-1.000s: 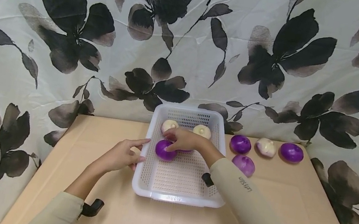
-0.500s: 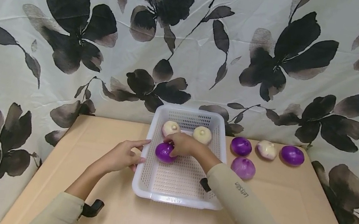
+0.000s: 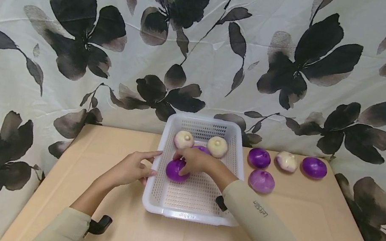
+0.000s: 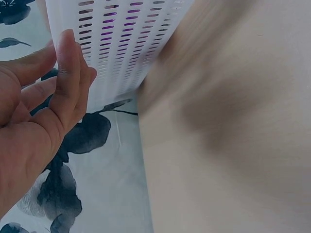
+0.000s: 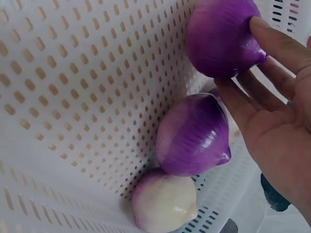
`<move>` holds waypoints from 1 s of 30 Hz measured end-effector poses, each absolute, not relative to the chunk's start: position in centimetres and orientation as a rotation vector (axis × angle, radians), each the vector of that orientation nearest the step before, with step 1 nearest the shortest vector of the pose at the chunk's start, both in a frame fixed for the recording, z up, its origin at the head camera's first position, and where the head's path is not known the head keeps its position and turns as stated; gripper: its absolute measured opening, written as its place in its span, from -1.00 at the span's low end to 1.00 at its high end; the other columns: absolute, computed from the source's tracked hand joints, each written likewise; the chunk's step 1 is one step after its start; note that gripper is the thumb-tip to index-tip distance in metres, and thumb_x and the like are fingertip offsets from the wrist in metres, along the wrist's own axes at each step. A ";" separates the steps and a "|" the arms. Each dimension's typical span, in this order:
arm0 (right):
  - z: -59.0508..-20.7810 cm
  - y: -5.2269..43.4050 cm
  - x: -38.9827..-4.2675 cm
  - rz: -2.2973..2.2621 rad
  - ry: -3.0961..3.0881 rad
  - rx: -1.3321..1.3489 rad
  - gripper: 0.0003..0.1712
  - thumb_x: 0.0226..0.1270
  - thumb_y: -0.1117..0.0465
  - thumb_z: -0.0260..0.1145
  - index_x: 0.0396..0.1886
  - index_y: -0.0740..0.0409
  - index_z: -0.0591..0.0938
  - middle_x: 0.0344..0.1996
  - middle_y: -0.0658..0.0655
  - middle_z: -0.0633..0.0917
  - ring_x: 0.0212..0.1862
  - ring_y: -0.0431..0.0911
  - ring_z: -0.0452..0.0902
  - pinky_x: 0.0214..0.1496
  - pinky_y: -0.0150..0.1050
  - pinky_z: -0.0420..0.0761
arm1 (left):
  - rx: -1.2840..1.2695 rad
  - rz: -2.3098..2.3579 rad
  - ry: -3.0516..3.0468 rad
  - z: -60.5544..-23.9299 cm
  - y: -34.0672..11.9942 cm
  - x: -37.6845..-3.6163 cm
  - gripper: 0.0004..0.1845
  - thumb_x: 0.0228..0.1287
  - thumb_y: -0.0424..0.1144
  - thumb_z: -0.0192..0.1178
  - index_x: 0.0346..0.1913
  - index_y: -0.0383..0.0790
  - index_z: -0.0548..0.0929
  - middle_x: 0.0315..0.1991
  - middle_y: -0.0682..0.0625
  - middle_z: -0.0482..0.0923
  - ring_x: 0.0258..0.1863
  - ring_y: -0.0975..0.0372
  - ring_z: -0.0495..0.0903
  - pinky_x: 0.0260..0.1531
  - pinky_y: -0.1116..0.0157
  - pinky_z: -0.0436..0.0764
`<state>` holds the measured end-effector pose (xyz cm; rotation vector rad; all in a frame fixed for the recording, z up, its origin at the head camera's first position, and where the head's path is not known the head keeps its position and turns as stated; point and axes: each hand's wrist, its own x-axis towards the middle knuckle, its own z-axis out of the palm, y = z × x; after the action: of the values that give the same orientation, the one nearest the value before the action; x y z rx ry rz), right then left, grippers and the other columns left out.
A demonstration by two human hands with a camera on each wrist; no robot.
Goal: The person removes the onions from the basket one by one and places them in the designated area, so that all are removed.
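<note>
Purple onion [image 3: 176, 170] lies on the perforated floor of the white basket [image 3: 189, 213], toward its left wall, and the right hand [image 3: 196, 160] has its fingers [image 5: 274, 41] laid over the top and side of it in a light, loosely curved hold. Just behind that hand a second purple onion [image 3: 202, 149] shows as a sliver, and two white onions [image 3: 184, 139] [image 3: 217, 146] sit at the basket's far wall; in the right wrist view the second purple onion [image 5: 194, 136] rests against one white onion [image 5: 165, 204]. The left hand [image 3: 129, 168] rests outside the basket, its straight fingers [image 4: 70, 73] against the left wall, holding nothing. On the table [image 3: 112, 227], to the right of the basket, four more onions lie clear of the hands: a purple one [image 3: 259, 157], a white one [image 3: 286, 161] and another purple one [image 3: 314, 167] in a row, with a paler purple one [image 3: 261, 181] nearer. A flower-printed cloth [image 3: 77, 31] hangs behind.
</note>
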<state>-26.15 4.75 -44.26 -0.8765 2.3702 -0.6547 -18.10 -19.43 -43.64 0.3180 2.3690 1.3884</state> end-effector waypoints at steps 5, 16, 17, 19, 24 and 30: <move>-44.6 4.9 -25.7 -0.675 2.347 -0.878 -0.40 0.24 0.26 0.55 0.28 0.02 0.61 0.19 0.05 0.68 0.29 -0.05 0.58 0.37 -0.17 0.59 | 0.322 1.390 2.371 -43.7 -19.5 -18.0 -0.30 0.39 -0.46 0.27 0.55 -0.29 0.32 0.15 -0.37 0.49 -0.56 0.15 0.66 -0.37 -0.11 0.77; -45.4 4.7 -24.9 -0.615 2.294 -0.893 -0.33 0.26 0.18 0.53 0.36 -0.10 0.55 0.32 0.05 0.59 0.38 0.03 0.50 0.42 -0.05 0.55 | 0.338 1.409 2.353 -43.6 -19.4 -18.1 -0.30 0.39 -0.47 0.26 0.55 -0.30 0.32 0.16 -0.39 0.47 -0.55 0.17 0.67 -0.35 -0.15 0.76; -45.5 4.7 -24.8 -0.615 2.289 -0.883 -0.33 0.26 0.17 0.53 0.36 -0.13 0.54 0.32 0.05 0.58 0.38 0.03 0.50 0.41 -0.05 0.56 | 0.339 1.410 2.353 -43.6 -19.4 -18.1 -0.30 0.39 -0.47 0.26 0.55 -0.30 0.32 0.15 -0.39 0.48 -0.55 0.17 0.67 -0.35 -0.15 0.76; -45.7 4.7 -24.7 -0.623 2.278 -0.863 -0.33 0.26 0.15 0.54 0.35 -0.17 0.53 0.32 0.04 0.58 0.39 0.03 0.49 0.41 -0.04 0.56 | 0.339 1.409 2.356 -43.7 -19.4 -18.1 -0.30 0.39 -0.47 0.26 0.55 -0.31 0.32 0.15 -0.38 0.48 -0.55 0.17 0.67 -0.35 -0.14 0.76; -46.0 4.8 -24.5 -0.656 2.256 -0.855 -0.33 0.26 0.12 0.54 0.35 -0.18 0.52 0.32 0.03 0.58 0.38 0.04 0.51 0.39 -0.03 0.58 | 0.330 1.400 2.355 -43.7 -19.4 -18.0 -0.30 0.39 -0.47 0.26 0.55 -0.32 0.32 0.14 -0.38 0.49 -0.56 0.18 0.66 -0.35 -0.12 0.77; -45.8 5.3 -24.6 -0.650 2.285 -0.871 -0.32 0.28 0.09 0.53 0.37 -0.18 0.52 0.32 0.03 0.59 0.37 0.04 0.52 0.39 -0.01 0.58 | 0.334 1.396 2.361 -43.6 -19.3 -18.0 -0.30 0.39 -0.48 0.26 0.55 -0.32 0.32 0.15 -0.39 0.48 -0.55 0.18 0.66 -0.37 -0.08 0.78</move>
<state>-24.60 5.25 -45.80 -0.8713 2.2849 -0.6497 -17.99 -19.27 -43.61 0.3336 2.3615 1.3964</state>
